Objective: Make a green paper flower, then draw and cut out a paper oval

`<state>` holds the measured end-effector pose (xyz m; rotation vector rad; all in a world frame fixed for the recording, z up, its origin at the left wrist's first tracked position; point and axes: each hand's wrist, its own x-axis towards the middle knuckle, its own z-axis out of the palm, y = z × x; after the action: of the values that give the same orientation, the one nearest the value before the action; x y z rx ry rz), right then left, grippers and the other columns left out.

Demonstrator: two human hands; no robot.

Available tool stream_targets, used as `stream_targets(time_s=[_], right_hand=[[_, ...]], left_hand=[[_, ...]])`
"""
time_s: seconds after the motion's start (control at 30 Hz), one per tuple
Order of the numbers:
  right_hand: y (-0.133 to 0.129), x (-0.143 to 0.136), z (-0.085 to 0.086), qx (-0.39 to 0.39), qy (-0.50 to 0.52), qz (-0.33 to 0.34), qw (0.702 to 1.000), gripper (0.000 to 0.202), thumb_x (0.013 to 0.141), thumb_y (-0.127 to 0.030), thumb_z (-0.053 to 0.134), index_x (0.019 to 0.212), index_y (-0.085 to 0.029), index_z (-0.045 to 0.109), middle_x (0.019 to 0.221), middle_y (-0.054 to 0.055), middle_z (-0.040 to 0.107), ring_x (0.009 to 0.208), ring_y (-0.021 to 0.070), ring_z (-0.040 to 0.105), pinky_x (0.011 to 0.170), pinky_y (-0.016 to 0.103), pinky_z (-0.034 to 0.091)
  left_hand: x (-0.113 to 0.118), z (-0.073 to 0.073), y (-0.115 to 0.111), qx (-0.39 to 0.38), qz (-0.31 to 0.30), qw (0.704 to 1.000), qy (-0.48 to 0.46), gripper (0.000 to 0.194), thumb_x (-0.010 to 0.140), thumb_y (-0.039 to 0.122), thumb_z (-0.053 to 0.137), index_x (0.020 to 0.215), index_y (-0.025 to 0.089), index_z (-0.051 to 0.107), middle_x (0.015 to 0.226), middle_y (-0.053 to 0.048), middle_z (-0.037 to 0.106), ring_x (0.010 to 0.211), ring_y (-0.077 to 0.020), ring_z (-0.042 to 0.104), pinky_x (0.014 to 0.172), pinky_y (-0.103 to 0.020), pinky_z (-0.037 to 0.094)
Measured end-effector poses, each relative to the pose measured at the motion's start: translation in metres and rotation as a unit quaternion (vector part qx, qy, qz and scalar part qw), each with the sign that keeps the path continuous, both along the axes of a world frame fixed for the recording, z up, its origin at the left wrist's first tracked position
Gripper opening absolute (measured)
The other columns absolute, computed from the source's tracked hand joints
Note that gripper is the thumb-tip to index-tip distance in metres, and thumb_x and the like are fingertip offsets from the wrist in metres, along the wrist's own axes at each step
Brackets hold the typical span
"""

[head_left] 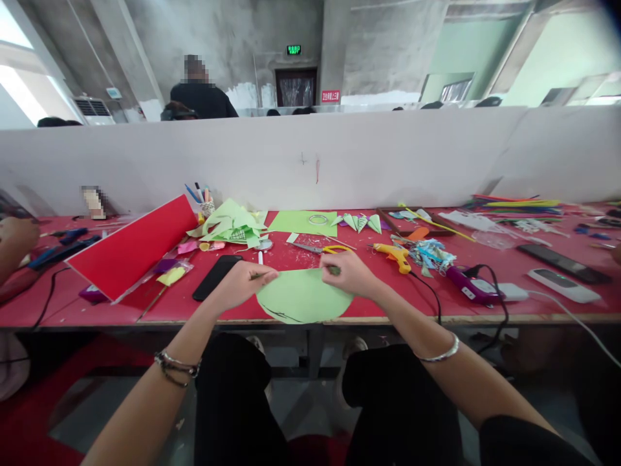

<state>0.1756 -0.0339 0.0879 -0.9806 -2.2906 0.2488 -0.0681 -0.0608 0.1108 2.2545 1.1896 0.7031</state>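
A rounded sheet of light green paper (pixel 305 299) with dark curved lines along its lower edge lies at the table's front edge. My left hand (pixel 247 283) is closed in a pinch on its upper left edge, and my right hand (pixel 348 272) pinches the upper right. Small dark green bits show at the fingers of both hands; what they are I cannot tell. Just beyond my right hand lie yellow-handled scissors (pixel 323 248). Left of my left hand is a black phone (pixel 213 277). A yellow glue gun (pixel 396 257) rests to the right.
Green paper scraps (pixel 233 220) and a leaning red board (pixel 138 246) occupy the left. Toward the back are a flat green sheet (pixel 295 222) and folded green cones (pixel 359 222). A purple power strip (pixel 470 285) with cables sits right. A white partition (pixel 242 162) stands behind.
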Motion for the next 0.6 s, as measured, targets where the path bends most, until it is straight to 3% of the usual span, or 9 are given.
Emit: stream_targets(time_s=[0.2,0.33,0.4,0.47,0.6], right_hand=[[0.010,0.052,-0.015,0.010,0.022,-0.085,0.996,0.010,0.070,-0.015,0.046,0.061,-0.019,0.051,0.056,-0.002,0.052,0.052,0.0120,0.046,0.054,0.023,0.032],[0.003,0.046,-0.014,0.072,0.082,-0.164,0.981,0.014,0.079,-0.020,0.043,0.085,-0.016,0.055,0.079,0.007,0.058,0.073,0.0194,0.054,0.068,0.030,0.039],[-0.007,0.027,-0.009,0.088,0.069,-0.120,0.987,0.022,0.082,-0.026,0.047,0.101,-0.017,0.054,0.097,0.011,0.059,0.092,0.0231,0.054,0.080,0.034,0.040],[-0.015,0.005,-0.005,0.067,0.013,-0.034,0.997,0.026,0.084,-0.032,0.048,0.107,-0.019,0.053,0.108,0.012,0.058,0.103,0.0247,0.051,0.087,0.038,0.037],[-0.018,-0.019,-0.002,-0.052,-0.042,0.047,0.997,0.020,0.089,-0.028,0.041,0.088,-0.018,0.058,0.082,0.006,0.063,0.076,0.0182,0.056,0.070,0.029,0.040]], left_hand=[[-0.015,-0.004,0.003,-0.004,0.035,0.999,0.032,0.039,0.084,0.043,0.044,0.064,0.013,0.061,0.058,0.002,0.049,0.055,-0.0091,0.038,0.050,-0.019,0.027],[-0.002,-0.003,0.002,-0.008,0.035,0.998,0.054,0.040,0.083,0.043,0.044,0.067,0.012,0.063,0.059,0.002,0.053,0.056,-0.0102,0.043,0.053,-0.019,0.029],[0.010,-0.003,0.001,-0.006,0.020,0.997,0.068,0.040,0.083,0.042,0.045,0.065,0.011,0.063,0.059,0.002,0.054,0.056,-0.0100,0.043,0.052,-0.019,0.029],[0.022,-0.001,0.001,0.007,-0.009,0.998,0.069,0.041,0.084,0.041,0.043,0.063,0.011,0.061,0.056,0.002,0.051,0.054,-0.0090,0.040,0.051,-0.020,0.027],[0.029,0.004,0.000,0.048,-0.038,0.995,0.075,0.040,0.086,0.038,0.042,0.061,0.012,0.060,0.052,0.003,0.048,0.052,-0.0083,0.039,0.050,-0.021,0.026]])
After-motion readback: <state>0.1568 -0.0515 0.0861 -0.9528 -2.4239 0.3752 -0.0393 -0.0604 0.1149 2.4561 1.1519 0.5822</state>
